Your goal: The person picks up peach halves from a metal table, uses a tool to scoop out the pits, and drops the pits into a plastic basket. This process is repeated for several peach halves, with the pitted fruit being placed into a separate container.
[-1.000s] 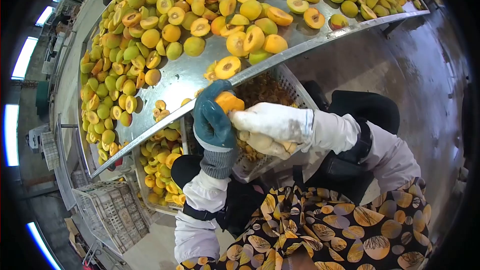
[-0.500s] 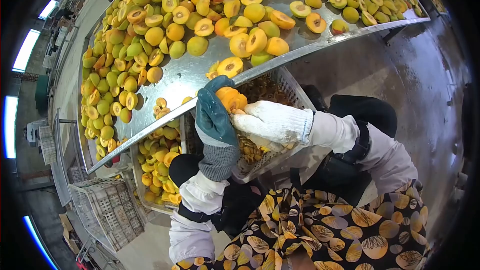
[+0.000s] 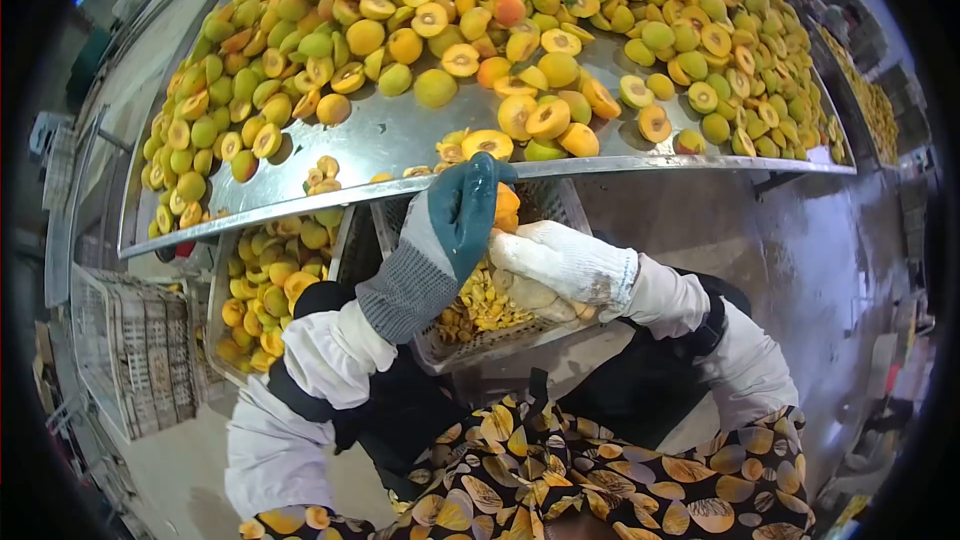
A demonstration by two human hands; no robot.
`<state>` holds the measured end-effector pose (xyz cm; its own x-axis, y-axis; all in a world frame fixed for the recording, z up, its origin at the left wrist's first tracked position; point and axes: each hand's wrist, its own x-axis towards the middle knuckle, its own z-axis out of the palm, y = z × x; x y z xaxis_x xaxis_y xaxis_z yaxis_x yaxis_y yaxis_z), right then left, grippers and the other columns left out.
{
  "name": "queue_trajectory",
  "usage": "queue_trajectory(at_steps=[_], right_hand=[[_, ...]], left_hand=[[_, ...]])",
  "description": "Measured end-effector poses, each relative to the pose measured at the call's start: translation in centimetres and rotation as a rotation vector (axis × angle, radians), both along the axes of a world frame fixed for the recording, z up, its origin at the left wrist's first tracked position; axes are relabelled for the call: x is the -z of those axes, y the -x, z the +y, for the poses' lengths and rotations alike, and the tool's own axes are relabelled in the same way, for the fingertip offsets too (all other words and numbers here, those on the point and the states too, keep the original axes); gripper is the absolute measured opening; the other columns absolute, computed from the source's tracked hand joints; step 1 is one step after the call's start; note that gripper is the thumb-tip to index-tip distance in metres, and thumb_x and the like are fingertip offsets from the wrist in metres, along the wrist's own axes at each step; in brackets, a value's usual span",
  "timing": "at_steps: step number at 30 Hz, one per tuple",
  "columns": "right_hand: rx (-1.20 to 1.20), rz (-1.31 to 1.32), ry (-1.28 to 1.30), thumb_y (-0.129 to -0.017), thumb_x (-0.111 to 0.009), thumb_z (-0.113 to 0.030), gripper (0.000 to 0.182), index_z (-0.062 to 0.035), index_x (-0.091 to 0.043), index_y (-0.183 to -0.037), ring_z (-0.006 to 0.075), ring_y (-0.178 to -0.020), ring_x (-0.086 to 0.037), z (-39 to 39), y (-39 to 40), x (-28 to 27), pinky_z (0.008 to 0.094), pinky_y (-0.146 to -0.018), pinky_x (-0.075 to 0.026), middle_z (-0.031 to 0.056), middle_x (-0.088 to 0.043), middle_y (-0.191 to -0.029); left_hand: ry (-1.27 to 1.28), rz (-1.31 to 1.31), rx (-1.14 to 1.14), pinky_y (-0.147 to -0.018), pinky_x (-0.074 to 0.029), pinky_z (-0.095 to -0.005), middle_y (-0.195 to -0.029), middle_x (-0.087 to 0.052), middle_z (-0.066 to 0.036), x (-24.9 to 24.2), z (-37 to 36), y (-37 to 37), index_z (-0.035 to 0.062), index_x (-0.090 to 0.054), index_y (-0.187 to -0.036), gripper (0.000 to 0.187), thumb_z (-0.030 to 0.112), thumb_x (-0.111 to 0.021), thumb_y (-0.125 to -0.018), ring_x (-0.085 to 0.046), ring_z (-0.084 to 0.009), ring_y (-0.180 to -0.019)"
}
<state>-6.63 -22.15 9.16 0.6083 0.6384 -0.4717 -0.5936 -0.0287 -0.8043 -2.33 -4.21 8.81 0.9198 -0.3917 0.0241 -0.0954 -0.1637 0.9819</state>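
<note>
A teal-coated grey glove covers my left hand (image 3: 462,225), whose fingers are wrapped round an orange-yellow peach half (image 3: 507,208) just below the table's front edge. The back of the glove hides most of the fruit. My right hand (image 3: 565,260), in a white knitted glove, is closed with thumb and fingertips against the fruit's lower side. Whatever is inside that grip is hidden. Below both hands stands a plastic crate (image 3: 575,208) with yellow peach scraps (image 3: 485,305) in it. Close to my left fingers, a cut peach half (image 3: 487,145) lies on the metal table (image 3: 375,135).
Many halved peaches (image 3: 290,70) are heaped across the table. Its raised metal rim (image 3: 640,164) runs in front of me. A second crate (image 3: 215,315) of peach halves stands under the table at left, beside stacked crates (image 3: 150,340). My knees flank the scrap crate.
My view has turned, so the table edge looks more level. My left hand has rolled over the peach half and now covers more of it. The right hand stays against the fruit.
</note>
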Motion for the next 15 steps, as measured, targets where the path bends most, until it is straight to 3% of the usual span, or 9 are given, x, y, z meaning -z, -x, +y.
queue_trajectory(at_steps=[2,5,8,10,12,15], right_hand=[[-0.026,-0.056,0.121,-0.102,-0.047,-0.051,0.050,-0.0062,-0.055,-0.080,0.0112,-0.037,-0.044,0.7,-0.2,-1.7,0.0257,-0.037,-0.036,-0.0001,-0.046,-0.051],[-0.019,-0.170,0.281,-0.102,-0.046,-0.049,0.048,-0.0055,-0.056,-0.083,0.0108,-0.039,-0.045,1.8,-0.5,-2.3,0.0258,-0.035,-0.034,0.0004,-0.048,-0.054],[0.011,-0.003,0.090,-0.102,-0.050,-0.049,0.045,-0.0057,-0.056,-0.088,0.0098,-0.039,-0.045,2.0,0.1,-2.1,0.0240,-0.034,-0.033,-0.0013,-0.048,-0.056],[0.224,0.343,-0.305,-0.101,-0.053,-0.049,0.043,-0.0081,-0.057,-0.089,0.0082,-0.037,-0.042,3.0,1.8,-2.8,0.0227,-0.033,-0.033,-0.0052,-0.045,-0.054],[0.231,0.402,-0.614,-0.102,-0.047,-0.053,0.045,-0.0105,-0.057,-0.090,0.0071,-0.033,-0.039,4.6,3.3,-1.4,0.0224,-0.031,-0.029,-0.0079,-0.045,-0.052],[0.240,0.517,-0.827,-0.103,-0.043,-0.055,0.048,-0.0105,-0.056,-0.090,0.0073,-0.031,-0.037,5.6,3.9,0.0,0.0229,-0.030,-0.029,-0.0076,-0.044,-0.053]], left_hand=[[-0.089,0.006,0.014,-0.086,-0.051,-0.0334,-0.093,-0.068,-0.015,-0.5,0.4,-0.2,-0.0025,-0.065,-0.106,0.046,0.035,-0.039,-0.108,-0.066,-0.0194,-0.090],[-0.139,-0.037,0.017,-0.083,-0.052,-0.0298,-0.089,-0.068,-0.011,-0.8,1.1,-0.5,-0.0025,-0.063,-0.106,0.050,0.039,-0.035,-0.109,-0.064,-0.0162,-0.086],[-0.038,-0.190,0.047,-0.083,-0.052,-0.0292,-0.092,-0.068,-0.010,-1.0,2.2,-0.1,-0.0028,-0.062,-0.109,0.051,0.040,-0.033,-0.109,-0.064,-0.0158,-0.086],[0.061,-0.356,-0.007,-0.084,-0.052,-0.0307,-0.097,-0.068,-0.012,-1.1,2.7,0.6,-0.0028,-0.061,-0.112,0.052,0.040,-0.032,-0.109,-0.065,-0.0176,-0.088],[0.120,-0.542,-0.138,-0.085,-0.052,-0.0326,-0.102,-0.068,-0.013,-0.3,2.4,1.4,-0.0027,-0.060,-0.115,0.053,0.041,-0.031,-0.109,-0.065,-0.0195,-0.090],[0.292,-0.401,-0.173,-0.085,-0.053,-0.0337,-0.106,-0.068,-0.014,1.3,2.1,2.2,-0.0024,-0.060,-0.119,0.059,0.046,-0.026,-0.109,-0.066,-0.0204,-0.089]])
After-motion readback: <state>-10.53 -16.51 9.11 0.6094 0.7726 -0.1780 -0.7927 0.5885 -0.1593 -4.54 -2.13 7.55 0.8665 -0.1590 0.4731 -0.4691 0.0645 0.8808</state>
